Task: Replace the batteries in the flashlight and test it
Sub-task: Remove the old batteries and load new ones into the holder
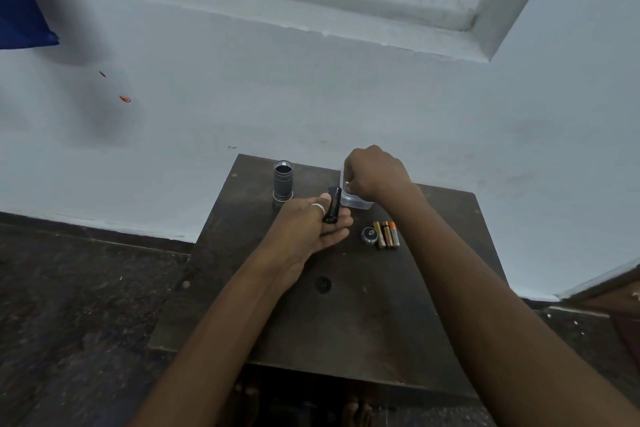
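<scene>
Flashlight body is standing open end up, just above centre of frame, on the far-left part of the worktop; disassembly is looking complete. Left hand is lying palm-up w/ thumb pinning a black tube, prob. the battery carrier. End cap and three batteries are lying side by side just right of it, prob. the old set. Right hand is reaching, fingers curled, into the clear container; whether it is gripping anything can't be told. Still pending, est.: fitting new cells, reassembling, testing.

No legible text anywhere.
</scene>
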`<state>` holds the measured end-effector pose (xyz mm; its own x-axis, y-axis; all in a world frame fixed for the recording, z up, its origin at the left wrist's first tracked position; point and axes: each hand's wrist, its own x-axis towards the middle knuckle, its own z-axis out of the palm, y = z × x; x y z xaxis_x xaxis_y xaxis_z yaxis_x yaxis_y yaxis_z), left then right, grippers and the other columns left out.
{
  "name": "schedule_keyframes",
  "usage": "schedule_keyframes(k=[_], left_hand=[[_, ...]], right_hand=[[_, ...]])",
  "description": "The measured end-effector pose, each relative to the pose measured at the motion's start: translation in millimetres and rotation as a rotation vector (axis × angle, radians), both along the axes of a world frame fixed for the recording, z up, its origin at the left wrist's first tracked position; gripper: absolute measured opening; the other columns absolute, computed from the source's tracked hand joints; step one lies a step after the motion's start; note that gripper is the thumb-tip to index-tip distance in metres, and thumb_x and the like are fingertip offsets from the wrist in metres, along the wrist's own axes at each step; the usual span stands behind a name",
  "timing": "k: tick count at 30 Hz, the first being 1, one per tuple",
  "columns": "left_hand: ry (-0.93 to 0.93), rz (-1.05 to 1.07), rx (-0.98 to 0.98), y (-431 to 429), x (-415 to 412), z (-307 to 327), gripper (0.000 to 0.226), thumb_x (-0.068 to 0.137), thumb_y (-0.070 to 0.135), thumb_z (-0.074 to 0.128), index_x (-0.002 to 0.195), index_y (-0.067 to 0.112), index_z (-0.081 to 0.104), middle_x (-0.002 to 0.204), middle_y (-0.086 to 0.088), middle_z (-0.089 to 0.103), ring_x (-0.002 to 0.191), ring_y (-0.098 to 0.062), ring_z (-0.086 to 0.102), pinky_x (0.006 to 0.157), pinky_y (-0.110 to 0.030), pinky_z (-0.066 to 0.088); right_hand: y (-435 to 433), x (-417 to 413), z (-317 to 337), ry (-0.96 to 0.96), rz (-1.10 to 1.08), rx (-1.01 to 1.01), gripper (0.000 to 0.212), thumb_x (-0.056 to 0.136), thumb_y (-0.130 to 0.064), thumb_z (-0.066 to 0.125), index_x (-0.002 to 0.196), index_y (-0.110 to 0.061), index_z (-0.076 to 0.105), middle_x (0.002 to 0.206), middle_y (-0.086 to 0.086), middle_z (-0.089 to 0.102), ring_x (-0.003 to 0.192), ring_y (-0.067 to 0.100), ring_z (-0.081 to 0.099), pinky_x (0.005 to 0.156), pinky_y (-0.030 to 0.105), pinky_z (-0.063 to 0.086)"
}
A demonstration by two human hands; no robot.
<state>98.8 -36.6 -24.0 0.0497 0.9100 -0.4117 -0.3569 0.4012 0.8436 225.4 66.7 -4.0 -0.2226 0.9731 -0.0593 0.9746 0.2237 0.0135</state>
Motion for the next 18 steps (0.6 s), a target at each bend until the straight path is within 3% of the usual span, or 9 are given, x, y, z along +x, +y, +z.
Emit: schedule_keyframes(k=[3,7,12,14,18], left_hand=[[-0.019,-0.006,-0.015,0.9,-0.3,-0.1,0.028,0.106,0.020,0.044,0.100,0.004,0.066,0.096,-0.013,0.075,0.082,-0.016,0.076,0.065,-0.026,0.059],[-0.034,-0.005,-0.018,1.2,-1.0,0.6,0.029,0.106,0.020,0.042,0.101,0.004,0.066,0.093,-0.012,0.076,0.082,-0.016,0.076,0.063,-0.025,0.059],[-0.022,-0.008,-0.006,0.0,0.3,1.2,0.031,0.106,0.020,0.041,0.103,0.002,0.066,0.095,-0.013,0.075,0.080,-0.015,0.076,0.063,-0.024,0.059],[-0.019,-0.007,0.004,-0.5,1.8,1.0,0.031,0.106,0.019,0.041,0.100,0.002,0.066,0.094,-0.012,0.075,0.079,-0.014,0.076,0.062,-0.024,0.059],[-0.005,-0.019,0.012,-0.5,3.2,-1.1,0.032,0.107,0.019,0.040,0.101,0.002,0.067,0.092,-0.010,0.074,0.078,-0.013,0.075,0.064,-0.024,0.059]], right_hand=[[-5.0,4.8,3.9,0.052,-0.021,0.039,0.024,0.091,-0.014,0.061,0.114,-0.013,0.068,0.113,0.011,0.066,0.098,0.031,0.064,0.073,0.033,0.048],[-25.8,18.1,17.9,0.437,-0.131,0.156,0.020,0.090,-0.019,0.063,0.108,-0.022,0.071,0.105,0.002,0.073,0.101,0.023,0.066,0.080,0.032,0.051],[-76.0,18.8,26.7,0.877,-0.138,0.273,0.011,0.085,-0.016,0.074,0.084,-0.026,0.069,0.061,-0.023,0.065,0.071,-0.007,0.066,0.060,0.002,0.042],[-92.0,16.2,22.8,0.969,-0.132,0.282,0.015,0.084,-0.016,0.078,0.082,-0.027,0.068,0.066,-0.022,0.066,0.070,-0.012,0.064,0.060,0.000,0.042],[-103.3,10.3,10.9,1.013,-0.127,0.318,0.011,0.084,-0.015,0.079,0.088,-0.022,0.072,0.077,-0.017,0.069,0.076,-0.003,0.066,0.064,0.003,0.044]])
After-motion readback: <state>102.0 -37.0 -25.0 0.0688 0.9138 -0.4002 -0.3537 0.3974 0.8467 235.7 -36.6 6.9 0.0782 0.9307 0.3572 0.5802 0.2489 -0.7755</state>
